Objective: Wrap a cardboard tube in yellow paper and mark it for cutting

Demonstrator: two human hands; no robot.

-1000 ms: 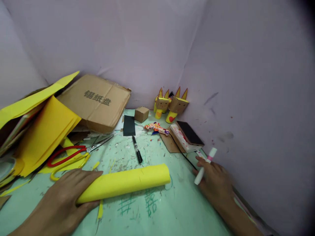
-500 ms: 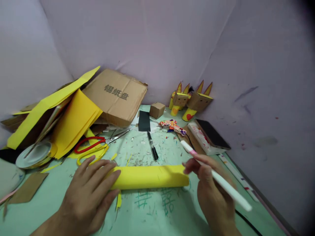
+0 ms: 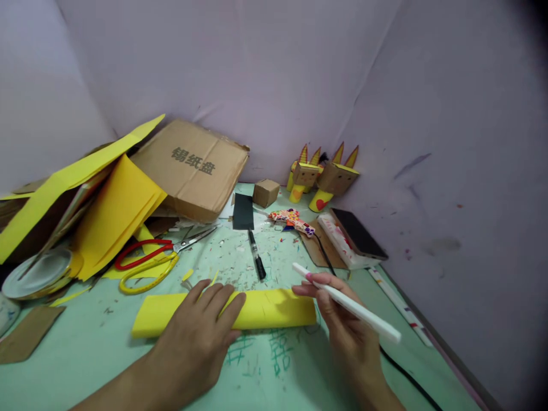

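Note:
A yellow paper-covered roll [image 3: 278,308] lies crosswise on the table in front of me. My left hand [image 3: 199,325] lies over its middle, fingers across the top and thumb on the near side, holding it down. In my right hand [image 3: 342,311] is a slim white marker [image 3: 363,314] with a pink band near its upper end, tilted with that end toward the far left. The fingertips of this hand touch or nearly touch the roll's right end. Beyond the roll lies a black pen [image 3: 257,257].
Scissors [image 3: 165,257] with red and yellow handles lie at left, beside yellow sheets [image 3: 115,217] and tape rolls [image 3: 38,274]. A cardboard box [image 3: 192,171] leans behind. A patterned glue gun [image 3: 293,220], a phone [image 3: 359,234] and cardboard figures [image 3: 338,177] are at right.
My left hand has shifted right along the roll, baring its left end. My right hand, still holding the marker, has come closer to the roll's right end. The view has turned slightly.

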